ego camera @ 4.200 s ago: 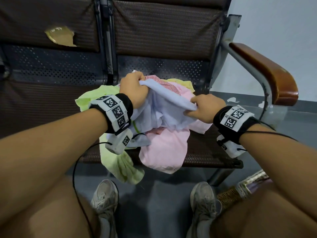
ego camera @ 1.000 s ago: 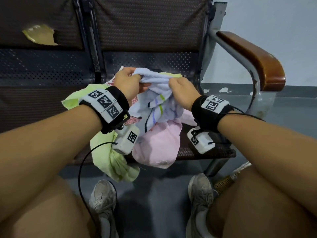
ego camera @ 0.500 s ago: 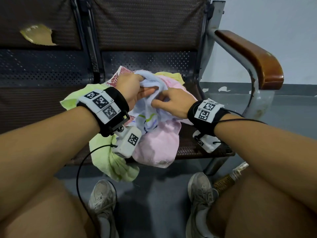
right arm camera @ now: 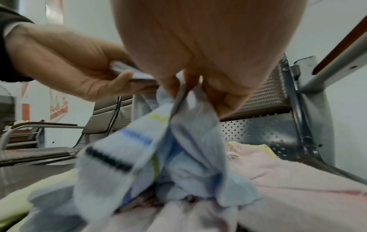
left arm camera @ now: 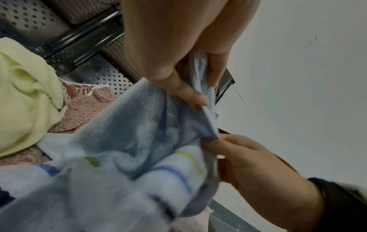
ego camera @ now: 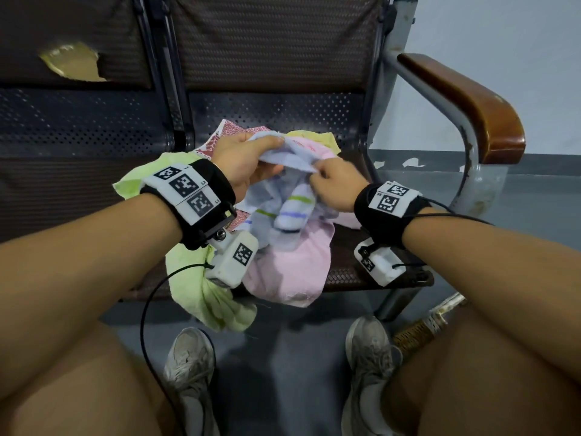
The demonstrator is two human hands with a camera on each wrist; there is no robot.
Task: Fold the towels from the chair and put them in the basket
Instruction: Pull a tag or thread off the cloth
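Over the chair (ego camera: pixel 361 272) | our left hand (ego camera: pixel 242 162) and right hand (ego camera: pixel 333 187) pinch the blue striped towel (ego camera: pixel 283 212) | pink towel (ego camera: pixel 289 265), green towel (ego camera: pixel 201 291) beneath.

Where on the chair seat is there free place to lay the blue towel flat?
Bare seat lies right of the pink towel, toward the armrest. The neighbouring seat, left of the green towel, is bare too. The middle is crowded with towels.

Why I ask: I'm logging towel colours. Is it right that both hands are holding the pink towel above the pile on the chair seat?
Not quite: the left hand and right hand hold the light blue striped towel, as the head view shows. The pink towel lies beneath it.
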